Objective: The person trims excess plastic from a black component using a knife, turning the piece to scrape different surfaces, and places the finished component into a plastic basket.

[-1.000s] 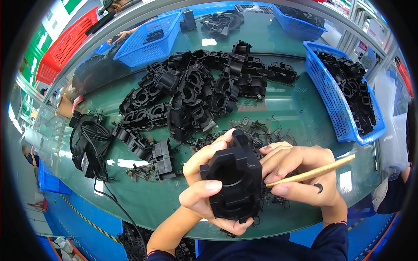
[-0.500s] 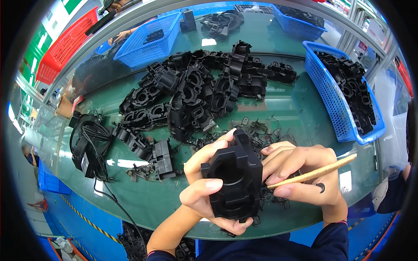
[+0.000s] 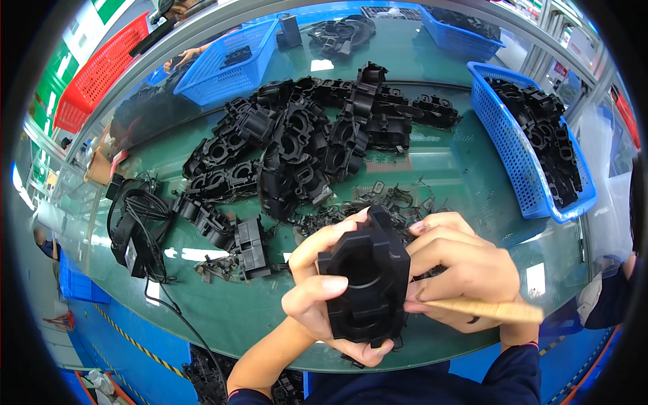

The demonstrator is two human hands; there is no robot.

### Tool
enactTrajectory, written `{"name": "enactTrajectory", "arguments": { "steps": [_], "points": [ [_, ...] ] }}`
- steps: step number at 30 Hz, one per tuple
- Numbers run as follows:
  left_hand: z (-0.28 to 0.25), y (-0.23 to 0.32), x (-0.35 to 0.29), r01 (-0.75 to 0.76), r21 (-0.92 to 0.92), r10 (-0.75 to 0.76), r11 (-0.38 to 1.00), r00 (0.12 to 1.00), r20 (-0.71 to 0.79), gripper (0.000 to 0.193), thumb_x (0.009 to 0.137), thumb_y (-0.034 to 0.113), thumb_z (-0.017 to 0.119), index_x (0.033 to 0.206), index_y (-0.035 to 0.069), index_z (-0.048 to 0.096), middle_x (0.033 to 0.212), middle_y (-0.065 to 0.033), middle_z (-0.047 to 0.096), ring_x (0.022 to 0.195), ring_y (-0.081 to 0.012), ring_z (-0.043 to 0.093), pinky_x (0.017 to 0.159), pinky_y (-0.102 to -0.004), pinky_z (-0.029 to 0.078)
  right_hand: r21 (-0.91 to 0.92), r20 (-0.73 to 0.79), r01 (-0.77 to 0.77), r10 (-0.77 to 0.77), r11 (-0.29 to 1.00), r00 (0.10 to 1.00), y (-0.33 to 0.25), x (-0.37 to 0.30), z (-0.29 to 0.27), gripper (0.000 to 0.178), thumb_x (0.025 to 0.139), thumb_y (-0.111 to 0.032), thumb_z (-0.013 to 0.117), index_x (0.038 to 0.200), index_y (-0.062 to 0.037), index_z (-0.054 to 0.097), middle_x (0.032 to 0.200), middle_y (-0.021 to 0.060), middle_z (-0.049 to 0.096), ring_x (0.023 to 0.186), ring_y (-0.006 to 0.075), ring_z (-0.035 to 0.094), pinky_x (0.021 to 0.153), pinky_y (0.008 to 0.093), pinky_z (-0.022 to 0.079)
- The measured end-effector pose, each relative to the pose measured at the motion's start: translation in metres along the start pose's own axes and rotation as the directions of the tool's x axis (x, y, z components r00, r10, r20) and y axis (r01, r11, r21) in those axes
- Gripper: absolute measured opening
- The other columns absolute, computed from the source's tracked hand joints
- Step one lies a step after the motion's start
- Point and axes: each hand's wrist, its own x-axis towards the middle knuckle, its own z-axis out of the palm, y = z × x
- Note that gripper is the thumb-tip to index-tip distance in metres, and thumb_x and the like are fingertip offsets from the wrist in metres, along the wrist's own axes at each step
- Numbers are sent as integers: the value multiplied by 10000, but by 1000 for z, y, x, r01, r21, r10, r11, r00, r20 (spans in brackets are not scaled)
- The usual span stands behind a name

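Note:
A black moulded plastic part [image 3: 369,305] with a round opening is held upright in front of me. My left hand [image 3: 312,289] grips it, thumb on its near face and fingers around the far side and underneath. Beside the part's right side is my right hand [image 3: 466,266], its fingers curled and closed on a flat tan wooden stick [image 3: 489,311]. The stick's narrow end lies by the right thumb, close to the part, and its wide end points right. Behind the hands, thin black plastic scraps [image 3: 385,196] lie on the green tabletop [image 3: 432,169].
A large heap of black plastic parts [image 3: 290,135] covers the table's middle. A blue basket [image 3: 513,148] of similar parts stands at right. Coiled cable with a black device [image 3: 131,229] lies left. Another blue basket [image 3: 233,61] is at the back, near another person's hand [image 3: 183,57].
The wooden stick has swung so its wide end sits lower, with its flat face showing more. My right hand has turned with it. The part has shifted only slightly.

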Motion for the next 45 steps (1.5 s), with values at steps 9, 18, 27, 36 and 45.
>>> {"name": "enactTrajectory", "arguments": {
  "steps": [9, 18, 27, 36, 45],
  "points": [
    [-8, 2, -8, 188, 60, -185, 980, 982, -42, 907, 458, 347, 846, 1162, 198, 294, 1186, -224, 406, 989, -343, 537, 848, -441, 480, -390, -102, 189, -246, 901, 964, -2, -4, 15, 162, 666, -70, 659, 813, -13, 625, 823, 92, 615, 740, 216, 599, 869, 437, 413],
    [-10, 0, -8, 121, -59, -120, 991, 993, 23, 865, 532, 313, 816, 1197, 98, 307, 1211, -291, 347, 1106, -421, 473, 874, -483, 452, -531, -222, 118, -272, 839, 936, -9, -9, 23, 171, 663, -62, 652, 821, -4, 621, 788, 111, 640, 717, 219, 612, 927, 469, 338],
    [-5, -1, -11, 184, -92, -187, 979, 982, -24, 877, 502, 292, 805, 1176, 87, 282, 1230, -278, 325, 1109, -369, 465, 910, -452, 424, -748, -378, -96, -302, 657, 875, -19, -6, 36, 136, 705, -56, 645, 834, -81, 611, 774, 30, 645, 690, 169, 620, 909, 434, 325],
    [-4, 0, -14, 269, -50, -270, 962, 963, -1, 1123, 487, 254, 857, 1313, 105, 112, 1276, -278, 264, 1139, -371, 438, 911, -444, 431, 484, -174, -341, 470, 806, 865, -8, -9, 9, 118, 822, -44, 637, 911, -11, 568, 944, 140, 671, 930, 187, 633, 963, 413, 366],
    [5, 3, 1, 379, -116, -383, 918, 923, -19, 1135, 634, 357, 824, 1358, 95, -9, 1398, -306, 124, 1255, -431, 340, 995, -459, 353, 272, -331, -274, 357, 923, 873, -2, -10, 17, 128, 808, -39, 648, 912, -23, 577, 956, 130, 671, 963, 228, 633, 987, 433, 341]
  ]
}}
